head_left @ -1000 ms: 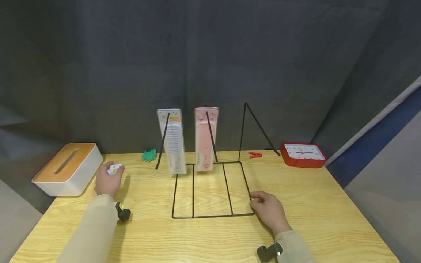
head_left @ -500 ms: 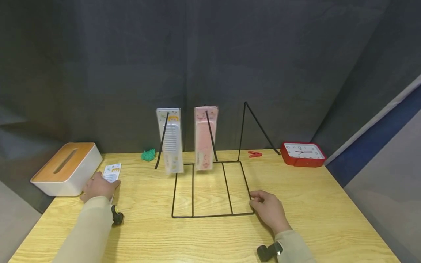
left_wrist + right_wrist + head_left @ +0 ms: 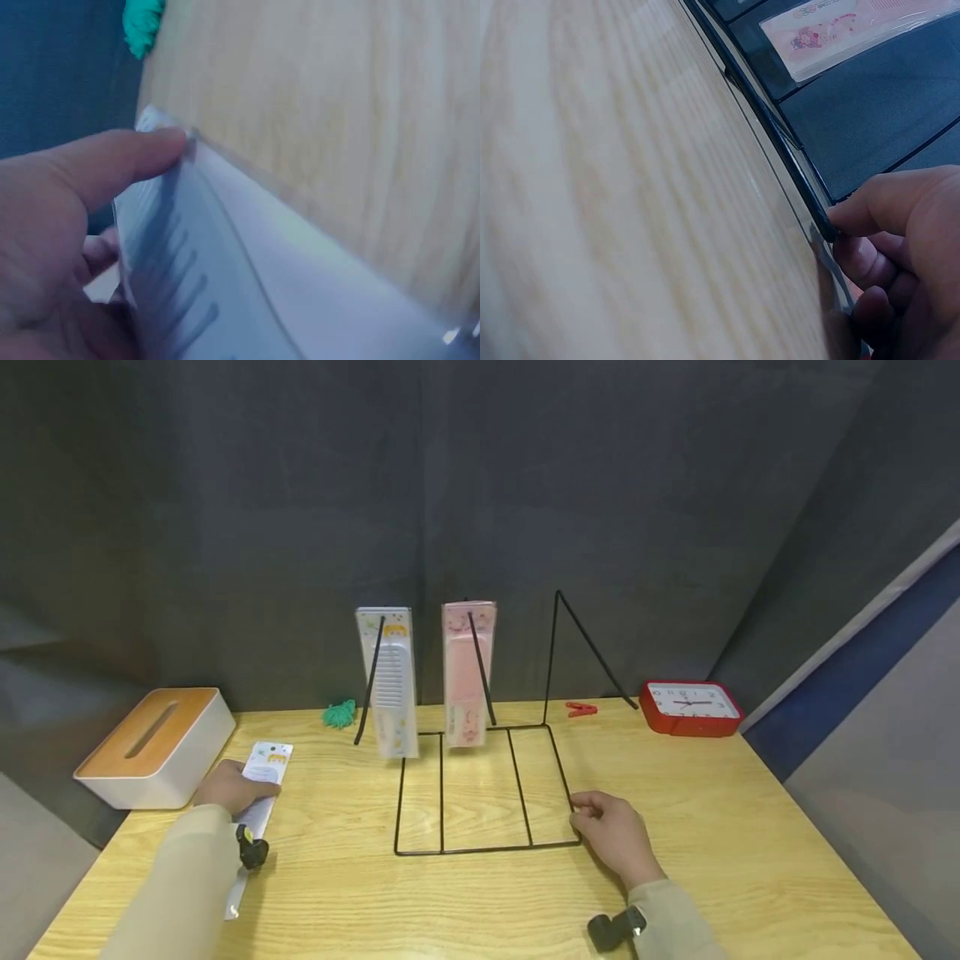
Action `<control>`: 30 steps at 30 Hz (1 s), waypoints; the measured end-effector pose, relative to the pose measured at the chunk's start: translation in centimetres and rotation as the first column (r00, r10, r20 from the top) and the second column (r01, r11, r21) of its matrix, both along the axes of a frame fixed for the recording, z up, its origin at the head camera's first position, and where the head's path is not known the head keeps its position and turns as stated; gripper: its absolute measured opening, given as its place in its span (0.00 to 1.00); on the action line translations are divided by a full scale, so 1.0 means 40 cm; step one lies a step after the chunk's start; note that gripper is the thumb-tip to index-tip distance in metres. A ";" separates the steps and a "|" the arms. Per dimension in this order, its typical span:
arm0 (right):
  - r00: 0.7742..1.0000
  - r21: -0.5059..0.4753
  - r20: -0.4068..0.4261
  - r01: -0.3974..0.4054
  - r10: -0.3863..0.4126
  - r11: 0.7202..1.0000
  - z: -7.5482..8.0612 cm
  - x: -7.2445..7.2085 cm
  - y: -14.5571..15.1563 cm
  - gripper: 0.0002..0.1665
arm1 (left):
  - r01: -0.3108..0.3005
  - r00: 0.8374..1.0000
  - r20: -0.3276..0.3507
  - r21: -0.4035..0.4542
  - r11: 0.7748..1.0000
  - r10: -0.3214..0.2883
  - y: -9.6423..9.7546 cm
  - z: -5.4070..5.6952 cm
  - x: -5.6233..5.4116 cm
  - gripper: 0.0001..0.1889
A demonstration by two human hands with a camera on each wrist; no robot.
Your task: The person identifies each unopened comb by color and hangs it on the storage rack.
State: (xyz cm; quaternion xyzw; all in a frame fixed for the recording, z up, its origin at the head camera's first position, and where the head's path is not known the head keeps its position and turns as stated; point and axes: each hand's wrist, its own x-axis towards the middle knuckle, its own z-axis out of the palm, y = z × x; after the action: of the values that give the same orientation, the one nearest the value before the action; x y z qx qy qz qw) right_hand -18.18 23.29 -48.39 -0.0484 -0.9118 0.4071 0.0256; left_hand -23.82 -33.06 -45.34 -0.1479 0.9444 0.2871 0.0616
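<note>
At the left of the table, my left hand (image 3: 228, 787) grips a packaged comb (image 3: 258, 768) by its long edges, the thumb over the near edge. In the left wrist view the clear wrapper (image 3: 300, 277) and the comb's teeth show below the thumb. My right hand (image 3: 617, 835) pinches the front right corner of a black wire display rack (image 3: 487, 849), thumb and forefinger at the bar in the right wrist view. Another packaged comb, pale blue (image 3: 397, 693), hangs from the rack's left hook, and a pink packaged comb (image 3: 459, 685) from the middle one. The right hook (image 3: 592, 647) is bare.
A white tissue box (image 3: 187, 760) with a wooden lid stands just left of my left hand. Along the back edge lie a green yarn bundle (image 3: 340, 714) and a red clothes peg (image 3: 581, 709). A red clock (image 3: 693, 708) sits at the back right.
My left hand has moved nearer and lower with the packaged comb, now seen lengthwise with its top turned slightly right. The right hand stays at the rack's corner.
</note>
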 end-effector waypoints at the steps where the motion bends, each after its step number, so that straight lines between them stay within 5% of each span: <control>1: 1.000 0.001 -0.003 -0.001 0.001 1.000 -0.001 -0.001 0.000 0.17 | 0.003 1.000 -0.014 0.024 1.000 -0.002 0.001 0.000 0.002 0.37; 9: 1.000 0.006 -0.001 -0.011 0.011 1.000 0.002 0.001 -0.004 0.16 | -0.025 0.992 -0.117 0.165 0.986 0.045 0.056 0.030 0.026 0.27; 13: 1.000 0.016 -0.007 -0.015 0.015 1.000 0.008 0.006 -0.003 0.16 | -0.019 0.985 -0.159 0.306 0.952 0.071 0.095 0.064 0.046 0.27; 19: 1.000 0.011 -0.007 -0.015 0.015 1.000 0.008 0.006 -0.002 0.16 | 0.013 0.985 -0.152 0.506 0.862 0.075 0.137 0.105 0.078 0.27; 23: 1.000 0.029 -0.007 -0.017 0.018 0.999 0.004 0.000 0.001 0.17 | 0.067 0.983 -0.177 0.619 0.783 0.055 0.150 0.126 0.107 0.24; 26: 1.000 0.042 -0.006 -0.013 0.014 0.999 0.004 -0.001 0.003 0.17 | 0.139 0.968 -0.247 0.693 0.708 0.052 0.163 0.145 0.131 0.20; 30: 1.000 0.030 0.003 -0.017 0.017 0.999 0.006 0.001 0.002 0.17 | 0.214 0.938 -0.338 0.741 0.636 0.079 0.195 0.184 0.170 0.15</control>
State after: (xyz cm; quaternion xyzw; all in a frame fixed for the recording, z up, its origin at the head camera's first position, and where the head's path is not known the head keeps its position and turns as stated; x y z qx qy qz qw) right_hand -18.16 23.36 -48.13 -0.0410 -0.9181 0.3936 0.0214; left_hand -17.01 -25.25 -37.97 -0.0199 0.7328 0.6793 -0.0344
